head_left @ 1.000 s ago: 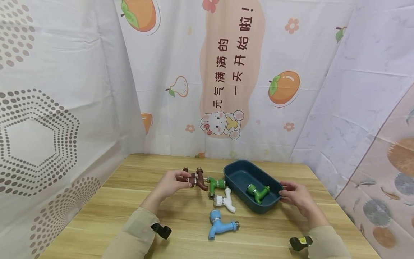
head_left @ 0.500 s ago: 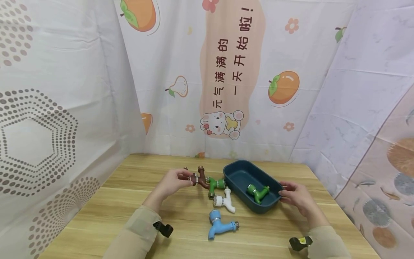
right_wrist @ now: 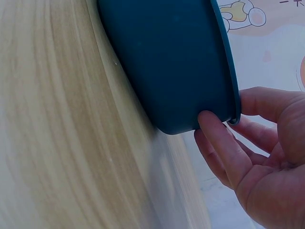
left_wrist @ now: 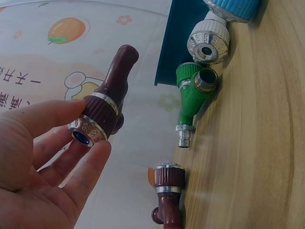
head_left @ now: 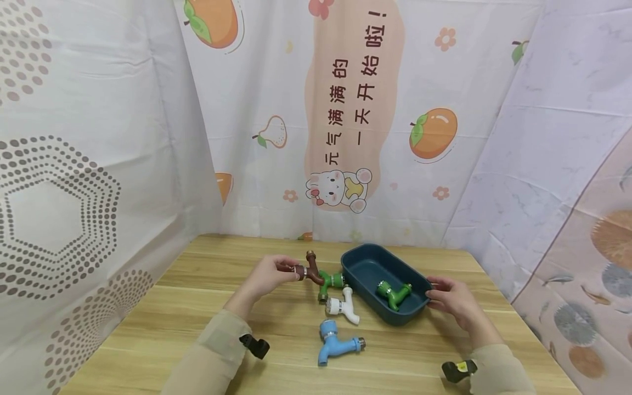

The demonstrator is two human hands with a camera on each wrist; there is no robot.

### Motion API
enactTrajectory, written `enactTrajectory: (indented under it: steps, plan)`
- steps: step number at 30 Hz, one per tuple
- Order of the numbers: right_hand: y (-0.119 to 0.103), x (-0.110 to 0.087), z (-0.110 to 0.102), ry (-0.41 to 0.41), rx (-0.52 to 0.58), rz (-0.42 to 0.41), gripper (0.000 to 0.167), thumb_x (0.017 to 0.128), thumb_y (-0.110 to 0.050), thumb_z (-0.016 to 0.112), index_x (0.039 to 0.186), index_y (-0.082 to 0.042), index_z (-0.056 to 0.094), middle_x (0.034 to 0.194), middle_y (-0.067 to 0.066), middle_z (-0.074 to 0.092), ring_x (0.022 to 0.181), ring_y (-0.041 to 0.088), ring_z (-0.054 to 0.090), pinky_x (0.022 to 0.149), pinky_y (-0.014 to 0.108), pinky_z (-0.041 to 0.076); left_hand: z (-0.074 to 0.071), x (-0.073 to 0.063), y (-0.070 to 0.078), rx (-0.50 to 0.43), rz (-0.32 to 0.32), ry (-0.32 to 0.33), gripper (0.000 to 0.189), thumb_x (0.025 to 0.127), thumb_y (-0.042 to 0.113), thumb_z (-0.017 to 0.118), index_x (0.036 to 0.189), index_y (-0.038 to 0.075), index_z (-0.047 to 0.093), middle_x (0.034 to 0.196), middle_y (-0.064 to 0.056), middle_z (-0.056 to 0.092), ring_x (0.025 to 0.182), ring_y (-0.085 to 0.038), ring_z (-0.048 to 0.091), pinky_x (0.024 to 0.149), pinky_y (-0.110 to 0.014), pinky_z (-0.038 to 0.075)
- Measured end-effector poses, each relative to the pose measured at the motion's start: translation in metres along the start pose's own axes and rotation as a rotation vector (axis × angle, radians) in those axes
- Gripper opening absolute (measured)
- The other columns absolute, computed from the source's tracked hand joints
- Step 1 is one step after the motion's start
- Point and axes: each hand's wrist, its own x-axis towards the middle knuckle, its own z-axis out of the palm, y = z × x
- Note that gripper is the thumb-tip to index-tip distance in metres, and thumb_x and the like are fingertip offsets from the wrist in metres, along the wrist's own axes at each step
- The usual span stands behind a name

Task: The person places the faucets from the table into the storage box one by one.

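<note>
Between your hands: green tap [head_left: 326, 282], white tap [head_left: 348, 305]; left [head_left: 269, 275] pinches brown tap [left_wrist: 106, 102], right [head_left: 453, 299] pinches basin [head_left: 367, 274], second green tap [head_left: 395, 296] inside.

Left hand [head_left: 272, 276] pinches brown tap [head_left: 313, 270] by its ribbed knob; tap's lower end overlaps green tap [head_left: 324, 287] on wood-look counter [head_left: 281, 351], contact unclear. White tap [head_left: 349, 308] just in front of green one, blue tap [head_left: 333, 345] nearer the person. Right hand [head_left: 456, 303] grips right end of dark teal basin [head_left: 367, 272]; second green tap [head_left: 394, 297] lies inside. Beige sleeves [head_left: 209, 351], black wrist device [head_left: 255, 346] each side. Printed curtain [head_left: 276, 71] behind: fruit, flowers, bunny, Chinese lettering.
</note>
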Motion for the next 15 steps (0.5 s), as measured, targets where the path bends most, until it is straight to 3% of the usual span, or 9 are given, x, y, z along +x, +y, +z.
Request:
enactTrajectory:
  steps: [10, 15]
  plan:
    - [-0.001, 0.0, -0.001, -0.01, 0.0, -0.002, 0.056, 0.096, 0.003, 0.063, 0.143, 0.02, 0.038, 0.135, 0.041, 0.045, 0.103, 0.021, 0.066, 0.084, 0.039, 0.059, 0.006, 0.006, 0.003, -0.007, 0.001, 0.002, 0.031, 0.085, 0.018, 0.083, 0.115, 0.013, 0.076, 0.105, -0.005, 0.073, 0.098, -0.021, 0.069, 0.083, -0.041, 0.057]
    - [-0.001, 0.0, -0.001, -0.01, -0.002, 0.002, 0.056, 0.096, 0.003, 0.064, 0.143, 0.02, 0.039, 0.135, 0.041, 0.045, 0.103, 0.02, 0.065, 0.084, 0.039, 0.059, 0.011, 0.011, 0.005, -0.036, 0.001, -0.009, 0.033, 0.086, 0.016, 0.082, 0.117, 0.01, 0.075, 0.104, -0.008, 0.073, 0.095, -0.022, 0.071, 0.085, -0.047, 0.057]
